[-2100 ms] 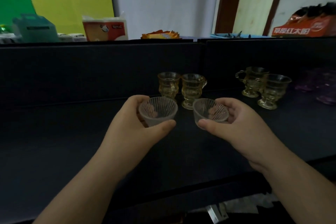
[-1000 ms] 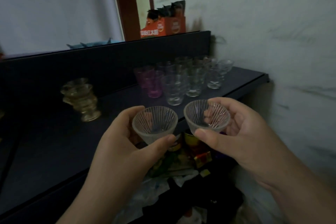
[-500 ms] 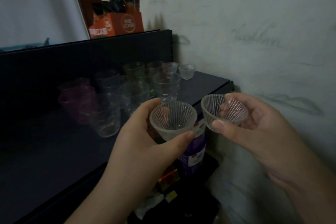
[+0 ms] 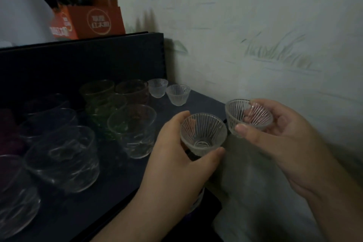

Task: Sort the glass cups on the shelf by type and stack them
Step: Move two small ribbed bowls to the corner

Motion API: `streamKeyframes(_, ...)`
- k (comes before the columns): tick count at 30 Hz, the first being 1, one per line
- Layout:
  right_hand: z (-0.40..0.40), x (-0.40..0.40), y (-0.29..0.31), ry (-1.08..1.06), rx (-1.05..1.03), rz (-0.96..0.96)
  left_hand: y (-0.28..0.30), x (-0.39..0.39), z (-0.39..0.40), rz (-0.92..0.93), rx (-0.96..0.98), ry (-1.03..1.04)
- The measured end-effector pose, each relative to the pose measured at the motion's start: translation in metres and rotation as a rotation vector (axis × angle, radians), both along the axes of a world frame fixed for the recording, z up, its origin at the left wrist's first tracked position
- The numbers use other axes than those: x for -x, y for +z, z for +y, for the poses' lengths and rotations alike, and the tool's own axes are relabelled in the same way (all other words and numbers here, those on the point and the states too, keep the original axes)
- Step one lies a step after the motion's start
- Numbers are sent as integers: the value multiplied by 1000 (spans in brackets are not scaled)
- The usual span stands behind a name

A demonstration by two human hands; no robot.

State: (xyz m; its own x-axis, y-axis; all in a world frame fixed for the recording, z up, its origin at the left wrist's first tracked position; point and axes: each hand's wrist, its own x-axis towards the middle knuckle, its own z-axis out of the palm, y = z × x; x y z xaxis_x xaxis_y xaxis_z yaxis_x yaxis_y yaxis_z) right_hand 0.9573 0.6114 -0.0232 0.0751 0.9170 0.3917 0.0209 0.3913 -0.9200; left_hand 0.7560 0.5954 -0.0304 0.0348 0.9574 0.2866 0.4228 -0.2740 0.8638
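Both hands now nearer shelf corner | left hand (image 4: 176, 163) grips small ribbed clear glass cup (image 4: 203, 133) | right hand (image 4: 284, 139) grips matching ribbed cup (image 4: 248, 117) | dark shelf (image 4: 121, 182) below.

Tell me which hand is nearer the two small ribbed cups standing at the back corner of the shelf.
Right. The right hand is a little closer to the standing ribbed cups, off to their right; the left hand sits lower, nearer the shelf's front edge.
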Motion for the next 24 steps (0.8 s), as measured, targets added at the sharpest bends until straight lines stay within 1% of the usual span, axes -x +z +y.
streamKeyframes(2, 25, -7, -1, 57, -5, 23, 0, -11, 12, 37, 6, 59)
streamKeyframes(4, 52, -14, -3, 116, -1, 32, 2, -23, 23, 38, 56, 114)
streamKeyframes(8, 101, -23, -13, 179, 52, -95, 6, -40, 47, 58, 150, 257)
streamKeyframes(11, 132, -26, -21, 215, 91, -223, 1, -43, 60, 108, 138, 357)
streamKeyframes(17, 178, -28, -32, 306, 121, -370, 0, -52, 75, 157, 194, 477)
streamKeyframes(24, 203, -29, -31, 415, 146, -428, 2, -52, 99, 210, 231, 595)
